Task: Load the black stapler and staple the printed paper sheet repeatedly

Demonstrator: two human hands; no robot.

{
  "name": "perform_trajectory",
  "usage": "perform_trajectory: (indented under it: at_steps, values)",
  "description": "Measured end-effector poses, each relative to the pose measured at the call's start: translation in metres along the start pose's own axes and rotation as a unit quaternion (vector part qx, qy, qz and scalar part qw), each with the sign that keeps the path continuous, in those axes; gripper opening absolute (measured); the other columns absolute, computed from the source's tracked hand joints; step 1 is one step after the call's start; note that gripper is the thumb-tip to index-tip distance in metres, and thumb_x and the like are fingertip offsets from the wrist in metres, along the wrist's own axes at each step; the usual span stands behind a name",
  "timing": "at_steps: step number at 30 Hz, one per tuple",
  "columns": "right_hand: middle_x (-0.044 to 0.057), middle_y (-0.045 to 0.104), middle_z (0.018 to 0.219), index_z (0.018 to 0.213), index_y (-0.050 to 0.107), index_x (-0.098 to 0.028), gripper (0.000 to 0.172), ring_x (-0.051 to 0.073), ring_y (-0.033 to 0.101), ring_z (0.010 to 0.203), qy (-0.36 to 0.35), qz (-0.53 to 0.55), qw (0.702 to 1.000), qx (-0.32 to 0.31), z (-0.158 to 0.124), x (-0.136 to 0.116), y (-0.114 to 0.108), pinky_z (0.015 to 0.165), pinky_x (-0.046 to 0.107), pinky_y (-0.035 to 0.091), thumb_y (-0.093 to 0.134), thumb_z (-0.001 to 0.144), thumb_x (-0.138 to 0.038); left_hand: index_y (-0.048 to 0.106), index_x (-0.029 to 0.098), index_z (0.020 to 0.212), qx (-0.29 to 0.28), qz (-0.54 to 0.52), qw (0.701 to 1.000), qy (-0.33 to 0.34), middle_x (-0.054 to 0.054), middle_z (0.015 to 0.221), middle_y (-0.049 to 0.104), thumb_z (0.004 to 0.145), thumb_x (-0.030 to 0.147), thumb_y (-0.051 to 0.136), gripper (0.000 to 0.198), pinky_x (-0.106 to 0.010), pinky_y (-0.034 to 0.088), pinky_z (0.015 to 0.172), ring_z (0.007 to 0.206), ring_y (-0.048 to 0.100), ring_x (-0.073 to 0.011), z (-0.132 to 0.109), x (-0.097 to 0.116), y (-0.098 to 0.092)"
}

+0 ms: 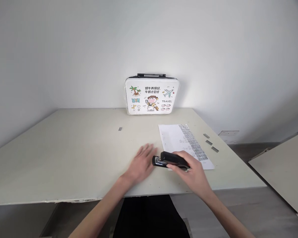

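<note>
My right hand (192,172) is wrapped round a black stapler (172,159), whose front end points left. The stapler is held over the near left part of a printed sheet of paper (173,138), covering some of it. Just left of the stapler's tip, my left hand (142,163) rests on the table with its fingers stretched out, slightly blurred. I see nothing in that hand. Small grey staple strips lie about: one strip (120,129) beyond my left hand, and three on the right, among them the middle strip (208,142).
A white case (151,96) with cartoon prints and a black handle stands upright against the wall at the back of the pale table (64,158). The table's front edge is chipped. A second pale surface (284,168) stands at the right, across a gap.
</note>
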State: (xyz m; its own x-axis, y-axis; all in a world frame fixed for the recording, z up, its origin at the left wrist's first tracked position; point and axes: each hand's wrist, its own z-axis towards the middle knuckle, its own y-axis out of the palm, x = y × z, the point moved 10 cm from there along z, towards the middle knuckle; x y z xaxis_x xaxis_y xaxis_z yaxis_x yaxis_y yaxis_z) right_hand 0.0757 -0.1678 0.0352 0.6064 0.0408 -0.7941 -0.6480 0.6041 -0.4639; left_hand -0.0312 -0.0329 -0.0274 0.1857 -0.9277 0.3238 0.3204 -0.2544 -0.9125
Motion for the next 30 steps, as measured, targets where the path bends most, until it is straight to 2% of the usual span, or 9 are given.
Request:
perform_trajectory:
  at_steps: [3, 6, 9, 12, 16, 18, 22, 27, 30]
  values:
    - [0.004, 0.076, 0.106, 0.108, 0.071, -0.029, 0.020, 0.026, 0.073, 0.098, 0.024, 0.032, 0.998, -0.046, 0.005, 0.003, 0.030, 0.084, 0.037, 0.060, 0.074, 0.092, -0.041, 0.046, 0.024, 0.157, 0.063, -0.032, 0.995, -0.075, -0.009, 0.164, 0.046, 0.108, 0.042, 0.043, 0.053, -0.050, 0.029, 0.129, 0.156, 0.036, -0.0269, -0.044, -0.035, -0.041]
    - [0.003, 0.076, 0.106, 0.107, 0.071, -0.028, 0.020, 0.025, 0.073, 0.097, 0.032, 0.069, 0.994, -0.083, 0.009, -0.001, 0.063, 0.085, 0.038, 0.059, 0.075, 0.092, -0.041, 0.055, 0.027, 0.151, 0.116, -0.113, 0.971, -0.177, -0.006, 0.156, 0.057, 0.107, 0.049, 0.044, 0.049, -0.047, 0.041, 0.123, 0.147, 0.051, -0.0273, -0.082, -0.062, -0.069]
    - [0.003, 0.076, 0.105, 0.107, 0.070, -0.028, 0.021, 0.024, 0.073, 0.097, 0.015, 0.086, 0.991, -0.103, 0.011, -0.009, 0.094, 0.086, 0.038, 0.059, 0.077, 0.091, -0.041, 0.063, 0.029, 0.141, 0.157, -0.187, 0.941, -0.235, -0.005, 0.148, 0.065, 0.107, 0.052, 0.045, 0.045, -0.047, 0.047, 0.118, 0.141, 0.057, -0.0275, -0.101, -0.072, -0.078]
    - [0.003, 0.075, 0.104, 0.108, 0.071, -0.029, 0.021, 0.024, 0.072, 0.098, -0.004, 0.068, 0.992, -0.103, 0.013, -0.013, 0.112, 0.086, 0.038, 0.058, 0.078, 0.091, -0.039, 0.066, 0.028, 0.134, 0.177, -0.222, 0.925, -0.253, -0.005, 0.144, 0.067, 0.105, 0.054, 0.048, 0.043, -0.048, 0.045, 0.119, 0.140, 0.058, -0.0283, -0.104, -0.074, -0.077]
    - [0.004, 0.074, 0.111, 0.114, 0.069, -0.029, 0.024, 0.025, 0.071, 0.103, -0.003, 0.060, 0.992, -0.109, 0.010, -0.013, 0.114, 0.087, 0.039, 0.058, 0.072, 0.095, -0.043, 0.068, 0.028, 0.129, 0.189, -0.242, 0.916, -0.258, -0.005, 0.140, 0.070, 0.104, 0.055, 0.051, 0.041, -0.046, 0.045, 0.119, 0.137, 0.060, -0.0280, -0.105, -0.076, -0.076]
    - [0.006, 0.074, 0.119, 0.121, 0.068, -0.030, 0.028, 0.026, 0.071, 0.109, 0.028, 0.080, 0.990, -0.109, 0.006, -0.007, 0.108, 0.089, 0.039, 0.059, 0.059, 0.102, -0.049, 0.069, 0.028, 0.126, 0.193, -0.250, 0.913, -0.258, -0.004, 0.138, 0.071, 0.103, 0.055, 0.052, 0.040, -0.045, 0.046, 0.118, 0.135, 0.061, -0.0278, -0.106, -0.076, -0.077]
    - [0.007, 0.073, 0.125, 0.122, 0.066, -0.029, 0.042, 0.025, 0.068, 0.118, 0.092, 0.131, 0.985, -0.062, -0.004, 0.010, 0.092, 0.104, 0.043, 0.055, 0.034, 0.110, -0.054, 0.070, 0.027, 0.123, 0.195, -0.271, 0.905, -0.263, -0.006, 0.133, 0.073, 0.102, 0.056, 0.053, 0.039, -0.046, 0.047, 0.116, 0.135, 0.061, -0.0290, -0.108, -0.074, -0.077]
    - [0.008, 0.074, 0.124, 0.127, 0.059, -0.028, 0.039, 0.026, 0.067, 0.124, 0.092, 0.122, 0.988, -0.026, -0.010, 0.017, 0.092, 0.108, 0.046, 0.053, 0.033, 0.111, -0.052, 0.069, 0.027, 0.124, 0.198, -0.293, 0.892, -0.280, -0.007, 0.132, 0.073, 0.101, 0.058, 0.054, 0.042, -0.046, 0.048, 0.114, 0.134, 0.061, -0.0297, -0.111, -0.073, -0.079]
    - [0.009, 0.074, 0.125, 0.128, 0.058, -0.028, 0.038, 0.026, 0.066, 0.125, 0.077, 0.101, 0.992, -0.026, -0.010, 0.015, 0.095, 0.107, 0.046, 0.053, 0.031, 0.111, -0.049, 0.069, 0.026, 0.122, 0.232, -0.304, 0.874, -0.300, -0.007, 0.133, 0.073, 0.102, 0.060, 0.052, 0.043, -0.046, 0.047, 0.115, 0.132, 0.062, -0.0302, -0.118, -0.077, -0.084]
